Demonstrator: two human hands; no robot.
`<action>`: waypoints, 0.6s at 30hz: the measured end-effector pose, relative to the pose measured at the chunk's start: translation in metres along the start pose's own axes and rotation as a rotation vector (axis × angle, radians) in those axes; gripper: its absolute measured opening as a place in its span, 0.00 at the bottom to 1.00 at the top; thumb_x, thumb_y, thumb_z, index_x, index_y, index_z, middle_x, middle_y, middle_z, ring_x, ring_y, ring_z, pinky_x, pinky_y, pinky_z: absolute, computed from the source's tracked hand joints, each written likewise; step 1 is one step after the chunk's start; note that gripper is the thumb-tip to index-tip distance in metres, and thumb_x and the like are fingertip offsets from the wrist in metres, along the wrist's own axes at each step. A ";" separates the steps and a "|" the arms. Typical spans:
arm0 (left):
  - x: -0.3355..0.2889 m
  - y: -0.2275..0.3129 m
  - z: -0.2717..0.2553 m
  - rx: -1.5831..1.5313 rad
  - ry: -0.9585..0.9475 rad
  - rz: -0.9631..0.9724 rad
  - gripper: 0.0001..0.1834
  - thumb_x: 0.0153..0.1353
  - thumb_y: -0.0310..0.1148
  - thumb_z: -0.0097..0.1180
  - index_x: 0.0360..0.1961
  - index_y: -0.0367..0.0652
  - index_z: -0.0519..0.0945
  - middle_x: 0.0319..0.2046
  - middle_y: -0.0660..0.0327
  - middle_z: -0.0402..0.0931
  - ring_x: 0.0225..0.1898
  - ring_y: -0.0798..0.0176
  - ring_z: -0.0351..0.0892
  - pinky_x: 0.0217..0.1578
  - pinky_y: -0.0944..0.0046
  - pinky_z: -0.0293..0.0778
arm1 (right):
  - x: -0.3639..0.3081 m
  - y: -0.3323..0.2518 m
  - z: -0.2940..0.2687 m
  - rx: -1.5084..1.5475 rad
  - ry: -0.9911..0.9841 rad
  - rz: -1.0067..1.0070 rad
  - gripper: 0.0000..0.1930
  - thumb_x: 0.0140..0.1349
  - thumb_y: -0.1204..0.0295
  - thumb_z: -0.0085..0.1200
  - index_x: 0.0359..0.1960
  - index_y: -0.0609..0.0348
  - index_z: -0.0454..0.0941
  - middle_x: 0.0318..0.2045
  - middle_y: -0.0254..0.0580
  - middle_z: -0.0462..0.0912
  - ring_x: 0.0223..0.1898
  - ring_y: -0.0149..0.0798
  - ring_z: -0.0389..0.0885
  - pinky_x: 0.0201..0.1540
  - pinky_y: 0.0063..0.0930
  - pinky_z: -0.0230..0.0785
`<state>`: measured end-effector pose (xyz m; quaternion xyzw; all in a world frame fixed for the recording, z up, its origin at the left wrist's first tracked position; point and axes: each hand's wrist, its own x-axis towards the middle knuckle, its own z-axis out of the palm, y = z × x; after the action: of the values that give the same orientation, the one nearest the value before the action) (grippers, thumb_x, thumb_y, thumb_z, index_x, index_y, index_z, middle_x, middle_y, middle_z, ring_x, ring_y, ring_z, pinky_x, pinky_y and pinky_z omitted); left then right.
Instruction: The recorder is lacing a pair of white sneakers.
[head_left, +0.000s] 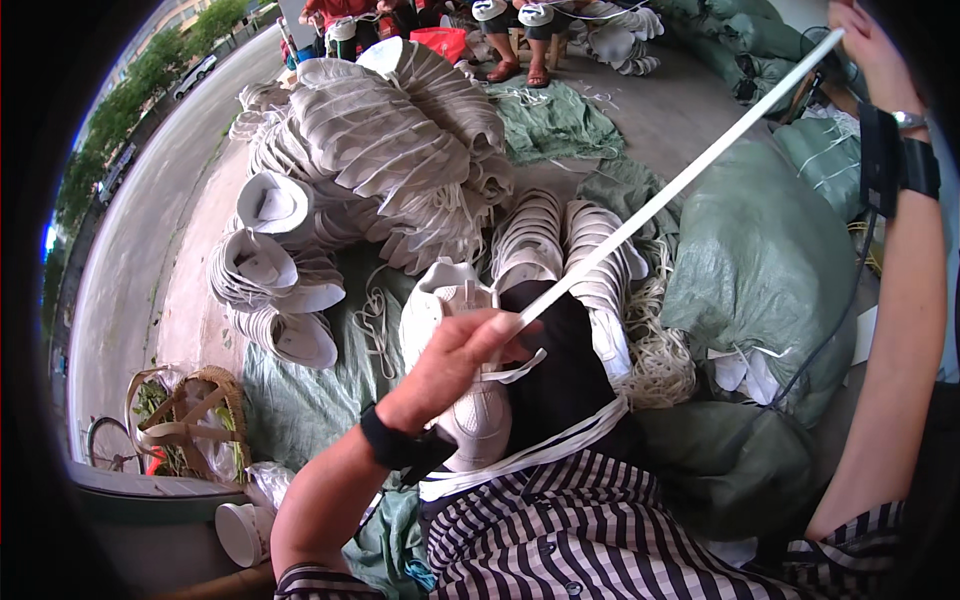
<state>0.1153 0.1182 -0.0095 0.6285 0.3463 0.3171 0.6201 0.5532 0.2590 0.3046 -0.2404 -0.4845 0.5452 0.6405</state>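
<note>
A white shoe upper (478,418) rests on my lap, its toe toward me. Over its lacing area my left hand (460,360) is closed, with the thumb pressing a flat white shoelace (690,175) against the fingers. The shoelace runs taut in a straight diagonal to the upper right. There my right hand (872,55), arm stretched out, is closed on its other end; some of its fingers are cut off by the picture's edge. A short loose end of lace sticks out beside my left hand. More white laces (545,452) lie across my lap.
Stacked shoe uppers (385,130) form a large pile ahead, with smaller stacks (265,205) at left. A tangle of laces (660,350) lies beside a bulging green sack (750,270). A woven basket (205,410) stands at lower left. Other people (520,40) sit at the far side.
</note>
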 end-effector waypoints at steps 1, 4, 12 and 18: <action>-0.005 -0.002 -0.003 -0.098 0.124 -0.121 0.20 0.67 0.43 0.45 0.39 0.35 0.79 0.29 0.62 0.77 0.35 0.71 0.74 0.41 0.69 0.69 | 0.000 0.011 -0.016 0.011 -0.002 -0.026 0.06 0.62 0.71 0.43 0.33 0.60 0.70 0.18 0.32 0.65 0.17 0.28 0.62 0.24 0.22 0.58; -0.014 -0.002 -0.006 -0.062 0.150 -0.077 0.17 0.66 0.39 0.48 0.34 0.35 0.79 0.25 0.65 0.77 0.29 0.74 0.73 0.35 0.72 0.70 | -0.009 0.099 -0.018 -0.274 -0.030 0.015 0.11 0.58 0.77 0.49 0.42 0.65 0.70 0.26 0.36 0.74 0.14 0.21 0.59 0.15 0.13 0.52; -0.008 0.003 0.001 0.255 0.222 -0.013 0.10 0.64 0.30 0.50 0.36 0.33 0.78 0.29 0.59 0.78 0.31 0.70 0.76 0.34 0.70 0.72 | -0.169 0.334 0.121 -0.582 -0.932 0.932 0.16 0.54 0.69 0.57 0.42 0.64 0.75 0.17 0.35 0.78 0.11 0.21 0.66 0.11 0.15 0.55; -0.064 -0.016 -0.013 0.877 0.634 -0.118 0.05 0.54 0.32 0.58 0.30 0.43 0.77 0.27 0.59 0.73 0.31 0.55 0.75 0.32 0.61 0.72 | -0.155 0.351 0.089 -0.417 -0.649 1.060 0.10 0.61 0.69 0.50 0.36 0.64 0.76 0.13 0.32 0.74 0.07 0.17 0.60 0.09 0.11 0.48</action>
<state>0.0685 0.0721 -0.0230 0.6814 0.6507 0.2816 0.1816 0.3207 0.1973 -0.0075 -0.3893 -0.5646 0.7263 0.0463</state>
